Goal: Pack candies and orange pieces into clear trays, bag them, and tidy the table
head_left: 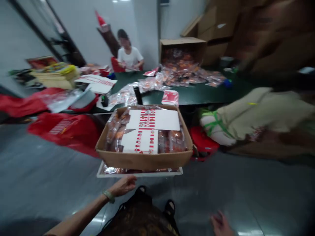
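My left hand [124,186], with a bracelet at the wrist, is just below the near rim of a white tray [140,175]. Its fingers are curled, and I see nothing in them. Above the tray is an open cardboard box [145,160] full of clear packets with orange-brown contents [120,132]. Flat white cards with red stripes [161,119] lie over the packets. Low on the right, my right hand [220,224] is over the floor, away from the box. It is blurred, its fingers look apart, and nothing shows in it.
Behind the box runs a dark green table [197,93] with many loose packets [177,73] spilling from a tipped carton [183,42]. A person [130,59] sits beyond it. Red bags [66,132] hang at left. A beige sack [258,114] and red stool [203,144] stand at right.
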### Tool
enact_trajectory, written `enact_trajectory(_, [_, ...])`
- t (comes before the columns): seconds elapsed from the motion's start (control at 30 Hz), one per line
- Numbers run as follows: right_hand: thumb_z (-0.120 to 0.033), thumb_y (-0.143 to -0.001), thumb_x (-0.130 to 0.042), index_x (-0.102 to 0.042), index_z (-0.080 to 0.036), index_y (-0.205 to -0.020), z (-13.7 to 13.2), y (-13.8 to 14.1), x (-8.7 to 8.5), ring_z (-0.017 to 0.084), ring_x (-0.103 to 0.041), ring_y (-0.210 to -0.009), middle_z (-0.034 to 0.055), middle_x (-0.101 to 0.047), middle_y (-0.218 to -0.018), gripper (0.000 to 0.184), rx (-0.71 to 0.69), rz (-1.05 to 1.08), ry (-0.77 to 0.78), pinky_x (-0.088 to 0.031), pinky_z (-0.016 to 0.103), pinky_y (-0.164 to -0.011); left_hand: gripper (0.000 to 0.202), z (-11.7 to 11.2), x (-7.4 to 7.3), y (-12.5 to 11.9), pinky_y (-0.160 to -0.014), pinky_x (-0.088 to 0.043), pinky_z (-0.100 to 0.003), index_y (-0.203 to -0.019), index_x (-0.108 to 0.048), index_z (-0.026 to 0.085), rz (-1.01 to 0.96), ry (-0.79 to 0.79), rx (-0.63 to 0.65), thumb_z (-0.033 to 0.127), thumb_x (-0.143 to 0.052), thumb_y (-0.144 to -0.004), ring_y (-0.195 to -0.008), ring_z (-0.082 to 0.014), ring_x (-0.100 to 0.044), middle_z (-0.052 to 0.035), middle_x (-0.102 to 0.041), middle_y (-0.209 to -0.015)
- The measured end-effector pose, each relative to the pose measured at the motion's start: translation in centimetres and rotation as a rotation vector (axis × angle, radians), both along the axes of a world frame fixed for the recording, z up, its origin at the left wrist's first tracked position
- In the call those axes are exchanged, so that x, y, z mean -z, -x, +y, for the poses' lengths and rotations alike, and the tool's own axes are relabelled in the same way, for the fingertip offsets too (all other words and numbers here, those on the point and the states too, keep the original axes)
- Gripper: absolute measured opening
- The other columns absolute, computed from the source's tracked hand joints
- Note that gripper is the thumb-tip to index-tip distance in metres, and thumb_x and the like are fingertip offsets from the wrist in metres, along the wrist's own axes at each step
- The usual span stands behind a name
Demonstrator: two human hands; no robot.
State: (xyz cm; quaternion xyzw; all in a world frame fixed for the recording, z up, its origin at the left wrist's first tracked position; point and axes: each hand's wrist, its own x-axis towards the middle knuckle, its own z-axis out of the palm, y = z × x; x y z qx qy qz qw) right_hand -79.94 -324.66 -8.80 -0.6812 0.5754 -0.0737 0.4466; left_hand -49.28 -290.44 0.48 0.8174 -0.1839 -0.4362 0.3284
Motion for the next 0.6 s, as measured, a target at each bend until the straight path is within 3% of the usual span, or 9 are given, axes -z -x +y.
enact_trajectory(0.07, [-0.059,-0.054,-0.055,-0.054,-0.023,-0.102,-3.1,-5.7,-1.2,0.029,-0.066,-0.073,0.0112,-0.068,-0.085,0.061,-0.135,-0.096,-0.035,-0.054,0.041,-0.068,0.043,2.8,-0.4,1.5,-0.06,-0.036,-0.025,-0.094,-0.061,0.014,0.002,-0.009,-0.224,0.042,-0.054,-0.061,-0.06,-0.0137,-0.047,-0.0009,-0.057,-0.066])
enact_trajectory(0.13, [-0.057,-0.059,-0.056,-0.052,-0.021,-0.11,-3.4,-12.1,-3.0,0.026,-0.065,-0.08,0.0115,-0.067,-0.094,0.063,-0.312,-0.212,-0.017,-0.054,0.038,-0.072,0.044,5.9,-0.4,3.3,-0.06,-0.038,-0.026,-0.091,-0.059,0.015,0.017,-0.007,-0.436,0.043,-0.056,-0.058,-0.058,-0.0133,-0.047,0.0007,-0.055,-0.063])
enact_trajectory(0.27, [-0.052,-0.071,-0.053,-0.054,-0.015,-0.112,2.7,-23.9,-5.6,0.023,-0.063,-0.087,0.0124,-0.066,-0.098,0.055,-0.641,-0.436,-0.063,-0.051,0.036,-0.081,0.047,11.7,1.3,8.1,-0.051,-0.037,-0.026,-0.089,-0.056,0.016,0.092,-0.042,-0.824,0.047,-0.058,-0.054,-0.054,-0.0149,-0.051,0.0017,-0.053,-0.058])
enact_trajectory(0.37, [-0.048,-0.076,-0.047,-0.055,-0.01,-0.114,9.3,-31.2,-5.5,0.026,-0.06,-0.095,0.0172,-0.062,-0.104,0.054,-0.753,-0.471,0.051,-0.049,0.041,-0.086,0.052,15.0,3.8,10.8,-0.046,-0.035,-0.025,-0.087,-0.054,0.016,0.066,-0.066,-1.107,0.051,-0.058,-0.048,-0.051,-0.016,-0.054,-0.0008,-0.057,-0.062])
enact_trajectory(0.43, [-0.044,-0.077,-0.045,-0.054,-0.006,-0.116,13.5,-35.4,-4.9,0.029,-0.055,-0.104,0.0203,-0.059,-0.111,0.055,-0.84,-0.44,0.235,-0.045,0.044,-0.092,0.056,16.8,5.3,10.4,-0.044,-0.035,-0.025,-0.087,-0.052,0.016,0.036,-0.041,-1.296,0.053,-0.059,-0.045,-0.048,-0.0159,-0.054,-0.0016,-0.057,-0.063])
enact_trajectory(0.5, [-0.038,-0.08,-0.045,-0.053,-0.007,-0.122,17.5,-38.9,-4.3,0.03,-0.048,-0.115,0.0208,-0.054,-0.122,0.053,-0.988,-0.395,0.423,-0.039,0.045,-0.099,0.06,18.7,6.1,7.8,-0.044,-0.037,-0.026,-0.089,-0.051,0.015,-0.015,0.019,-1.417,0.054,-0.06,-0.044,-0.047,-0.0155,-0.055,-0.0023,-0.058,-0.067])
enact_trajectory(0.6, [-0.03,-0.082,-0.05,-0.05,-0.014,-0.13,22.8,-43.0,-3.6,0.029,-0.036,-0.128,0.0167,-0.044,-0.137,0.051,-1.285,-0.23,0.579,-0.033,0.044,-0.103,0.063,21.6,5.4,1.2,-0.05,-0.045,-0.027,-0.097,-0.052,0.014,-0.132,0.156,-1.398,0.054,-0.062,-0.049,-0.054,-0.0151,-0.058,-0.0045,-0.061,-0.078])
